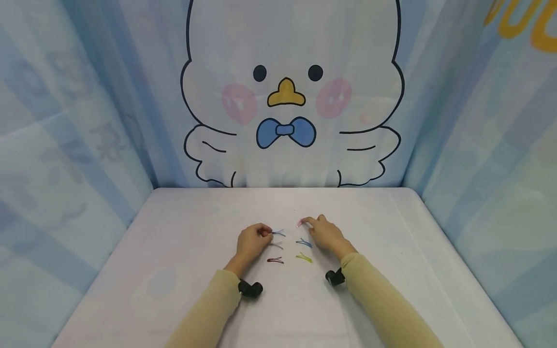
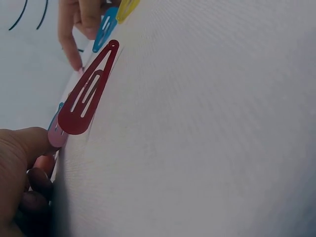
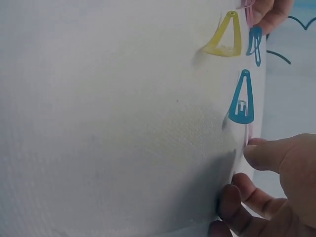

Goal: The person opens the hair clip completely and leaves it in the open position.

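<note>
In the head view my left hand has thumb and forefinger at the left end of a light blue snap hair clip, pinching it near the tabletop. Just below lie a pale pink hair clip and a dark red hair clip. My right hand reaches a forefinger to a pink hair clip at the back of the right column; the fingertip touches it. Nearer me are a blue hair clip and a yellow hair clip. The red clip looms large in the left wrist view.
The clips lie in two columns on a white tabletop. Behind it hangs a curtain printed with a cartoon bird, and further curtains flank both sides. Black wrist cameras sit by the sleeve cuffs.
</note>
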A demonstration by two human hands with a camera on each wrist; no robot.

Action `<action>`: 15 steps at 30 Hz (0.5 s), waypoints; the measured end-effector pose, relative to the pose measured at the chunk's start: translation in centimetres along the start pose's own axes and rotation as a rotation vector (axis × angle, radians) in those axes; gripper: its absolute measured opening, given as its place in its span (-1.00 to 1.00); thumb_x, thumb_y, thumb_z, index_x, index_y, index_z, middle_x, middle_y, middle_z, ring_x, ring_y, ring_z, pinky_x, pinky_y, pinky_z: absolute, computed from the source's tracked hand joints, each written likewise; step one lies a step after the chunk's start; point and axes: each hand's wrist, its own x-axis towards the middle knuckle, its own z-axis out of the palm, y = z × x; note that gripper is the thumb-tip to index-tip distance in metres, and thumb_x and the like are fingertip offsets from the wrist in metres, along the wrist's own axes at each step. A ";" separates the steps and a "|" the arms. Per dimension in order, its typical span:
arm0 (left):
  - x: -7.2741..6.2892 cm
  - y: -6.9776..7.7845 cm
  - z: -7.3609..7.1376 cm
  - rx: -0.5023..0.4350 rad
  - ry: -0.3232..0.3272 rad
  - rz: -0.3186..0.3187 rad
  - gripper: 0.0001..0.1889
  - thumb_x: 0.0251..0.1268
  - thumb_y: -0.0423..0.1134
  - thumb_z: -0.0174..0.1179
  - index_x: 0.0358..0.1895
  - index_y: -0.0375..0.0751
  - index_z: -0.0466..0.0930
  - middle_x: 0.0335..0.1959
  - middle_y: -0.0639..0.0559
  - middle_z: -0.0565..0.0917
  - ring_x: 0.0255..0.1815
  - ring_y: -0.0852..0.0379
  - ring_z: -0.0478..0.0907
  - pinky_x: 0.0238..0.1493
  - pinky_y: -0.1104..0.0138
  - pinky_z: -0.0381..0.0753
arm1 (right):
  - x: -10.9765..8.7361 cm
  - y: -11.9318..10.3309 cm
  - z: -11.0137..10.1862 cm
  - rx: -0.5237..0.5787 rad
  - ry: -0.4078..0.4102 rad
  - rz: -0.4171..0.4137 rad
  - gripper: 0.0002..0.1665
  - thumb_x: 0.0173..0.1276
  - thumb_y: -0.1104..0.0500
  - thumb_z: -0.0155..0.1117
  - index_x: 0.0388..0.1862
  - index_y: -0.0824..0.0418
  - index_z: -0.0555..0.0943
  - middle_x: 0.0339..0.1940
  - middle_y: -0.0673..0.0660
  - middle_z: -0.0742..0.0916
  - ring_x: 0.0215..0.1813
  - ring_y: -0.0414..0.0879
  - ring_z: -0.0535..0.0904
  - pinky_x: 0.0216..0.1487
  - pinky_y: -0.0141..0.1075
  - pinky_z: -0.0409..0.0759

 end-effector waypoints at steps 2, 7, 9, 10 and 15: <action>-0.1 0.0 -0.1 -0.002 0.013 0.009 -0.90 0.27 -0.25 0.41 -0.20 -0.12 0.76 -0.42 0.13 0.63 -0.39 0.17 0.43 -0.22 0.29 0.38 | -0.1 -0.2 -0.1 0.016 0.012 -0.005 -0.56 0.62 0.12 0.08 0.42 -0.04 0.51 0.07 0.30 0.56 -0.17 0.08 0.53 -0.03 0.05 0.60; 0.0 0.1 -0.4 -0.013 0.027 0.007 -0.90 0.25 -0.26 0.42 -0.21 -0.13 0.75 -0.42 0.12 0.64 -0.39 0.16 0.44 -0.22 0.29 0.38 | -0.2 -0.5 -0.5 0.032 0.051 -0.015 -0.80 0.53 0.06 0.23 0.03 0.10 0.61 -0.11 0.19 0.59 -0.20 0.03 0.51 -0.11 -0.04 0.56; -0.1 0.1 -0.3 -0.025 0.014 -0.001 -0.90 0.26 -0.26 0.41 -0.20 -0.13 0.75 -0.42 0.12 0.64 -0.39 0.17 0.44 -0.22 0.30 0.38 | -0.2 -0.3 -0.4 0.027 0.064 0.000 -0.81 0.50 0.04 0.29 -0.11 0.14 0.60 -0.18 0.15 0.58 -0.23 0.01 0.51 -0.16 -0.08 0.54; -0.1 0.1 -0.2 -0.032 0.009 -0.003 -0.90 0.26 -0.26 0.41 -0.20 -0.13 0.75 -0.42 0.11 0.63 -0.38 0.17 0.44 -0.22 0.30 0.39 | -0.2 -0.3 -0.4 0.034 0.066 0.015 -0.80 0.48 0.05 0.31 -0.13 0.16 0.58 -0.19 0.15 0.58 -0.23 0.01 0.51 -0.16 -0.08 0.53; -0.2 0.0 0.0 -0.056 0.002 -0.012 -0.89 0.23 -0.27 0.42 -0.21 -0.14 0.75 -0.42 0.11 0.63 -0.38 0.17 0.44 -0.22 0.30 0.38 | -0.6 -0.3 -0.2 0.061 0.064 0.053 -0.66 0.48 0.05 0.33 0.14 0.12 0.59 0.00 0.25 0.63 -0.16 0.07 0.54 -0.06 0.02 0.58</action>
